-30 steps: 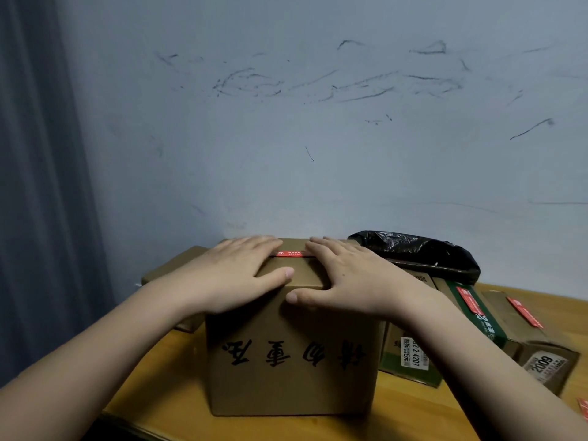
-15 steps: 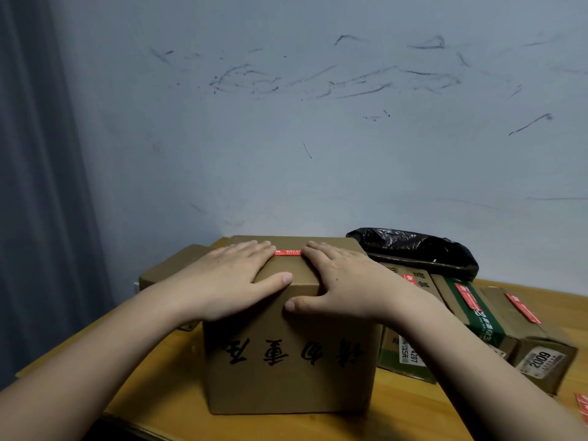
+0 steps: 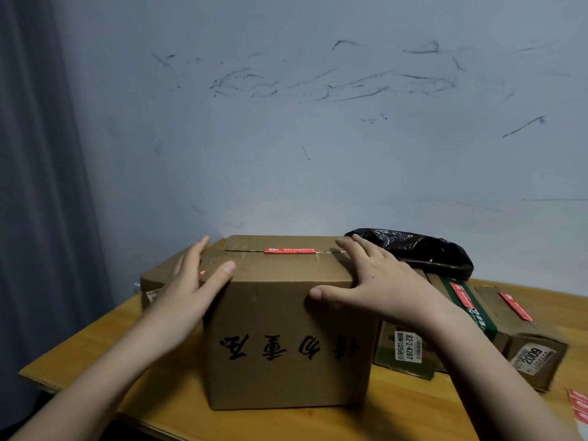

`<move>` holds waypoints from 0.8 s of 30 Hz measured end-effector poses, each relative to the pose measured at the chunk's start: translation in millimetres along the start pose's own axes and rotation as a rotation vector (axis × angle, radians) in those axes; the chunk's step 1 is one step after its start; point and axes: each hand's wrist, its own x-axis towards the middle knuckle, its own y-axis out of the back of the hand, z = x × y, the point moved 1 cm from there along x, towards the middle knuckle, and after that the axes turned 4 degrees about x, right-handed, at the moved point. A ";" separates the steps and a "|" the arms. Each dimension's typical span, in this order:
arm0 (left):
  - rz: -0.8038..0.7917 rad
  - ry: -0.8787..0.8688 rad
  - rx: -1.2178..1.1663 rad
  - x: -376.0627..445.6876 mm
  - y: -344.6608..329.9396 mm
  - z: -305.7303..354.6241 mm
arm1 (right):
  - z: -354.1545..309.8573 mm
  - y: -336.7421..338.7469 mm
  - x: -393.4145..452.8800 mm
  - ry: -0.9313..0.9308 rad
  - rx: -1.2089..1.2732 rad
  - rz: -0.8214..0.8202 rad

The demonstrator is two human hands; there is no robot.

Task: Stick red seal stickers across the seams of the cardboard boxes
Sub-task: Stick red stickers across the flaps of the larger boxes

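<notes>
The wooden table [image 3: 413,415] carries everything. In its near middle stands the large cardboard box [image 3: 286,345], with black handwritten characters upside down on the near face. On the right lie smaller boxes: one with a green band [image 3: 471,310] and a brown one [image 3: 521,338], each already with a red strip on top. Far right, a black plastic bag [image 3: 413,253] rests on them, near the wall.

The left hand [image 3: 191,288] lies on the left top corner of the large box, fingers straight and spread, thumb on the near top edge. The right hand [image 3: 369,281] rests on the right top corner in the same manner, thumb on the near face. Both hands hold nothing; I think they press the flaps flat so that the seal keeps.

The red seal sticker [image 3: 289,250] sits in the middle of the top seam, between the hands and apart from both. It seems to lie along the seam; the low angle makes this hard to judge. More red stickers [image 3: 577,402] lie at the near right edge.
</notes>
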 end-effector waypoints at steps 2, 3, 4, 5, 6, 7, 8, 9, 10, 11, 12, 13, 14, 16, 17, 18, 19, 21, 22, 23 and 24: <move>0.041 0.058 -0.190 -10.3 -10.4 -4.2 | -1.1 -1.4 -1.8 -0.030 0.145 0.032; 0.045 0.089 -0.260 -13.7 -15.1 -3.5 | -1.1 -2.1 -1.9 -0.054 0.220 0.069; 0.038 0.114 -0.321 -14.6 -19.4 -2.1 | -0.2 -2.4 -1.0 -0.083 0.276 0.113; 0.027 0.132 -0.372 -14.8 -22.1 -0.7 | 0.9 -2.5 0.1 -0.113 0.303 0.149; 0.023 0.150 -0.415 -13.4 -23.7 1.1 | 2.4 -2.5 1.2 -0.142 0.312 0.169; 0.027 0.161 -0.452 -11.6 -24.0 2.8 | 4.1 -2.9 2.2 -0.162 0.321 0.169; 0.035 0.165 -0.482 -11.1 -23.4 4.8 | 5.4 -3.6 2.3 -0.173 0.335 0.157; 0.039 0.166 -0.498 -11.3 -23.5 6.0 | 6.8 -5.2 2.4 -0.175 0.354 0.143; 0.047 0.161 -0.496 -12.0 -23.9 5.9 | 7.9 -6.5 1.4 -0.171 0.372 0.139; 0.057 0.150 -0.488 -13.5 -24.3 5.8 | 8.9 -7.8 0.1 -0.163 0.388 0.142; 0.066 0.143 -0.480 -16.2 -24.9 6.1 | 9.7 -9.2 -2.0 -0.150 0.404 0.150; 0.076 0.133 -0.478 -18.9 -25.5 6.8 | 10.4 -10.6 -4.3 -0.137 0.420 0.159; 0.087 0.119 -0.481 -22.1 -26.3 7.5 | 10.8 -12.0 -7.7 -0.127 0.435 0.164; 0.111 0.089 -0.489 -28.0 -28.3 8.7 | 12.8 -14.7 -15.5 -0.111 0.463 0.180; 0.127 0.073 -0.494 -31.4 -29.0 8.6 | 14.0 -16.2 -20.2 -0.100 0.480 0.194; 0.140 0.053 -0.501 -35.2 -29.6 9.1 | 15.2 -17.1 -25.2 -0.084 0.501 0.214; 0.153 0.035 -0.509 -38.8 -30.0 8.5 | 16.1 -18.1 -30.0 -0.066 0.533 0.239; 0.173 0.017 -0.536 -45.4 -31.3 7.0 | 17.3 -20.1 -39.3 -0.035 0.611 0.283; 0.184 0.013 -0.553 -47.8 -32.1 5.9 | 18.4 -22.1 -43.3 -0.020 0.646 0.301; 0.195 0.009 -0.572 -50.0 -33.3 4.8 | 19.5 -24.8 -47.1 -0.010 0.670 0.315; 0.205 0.003 -0.597 -52.1 -33.9 4.3 | 20.4 -27.6 -50.7 0.001 0.685 0.326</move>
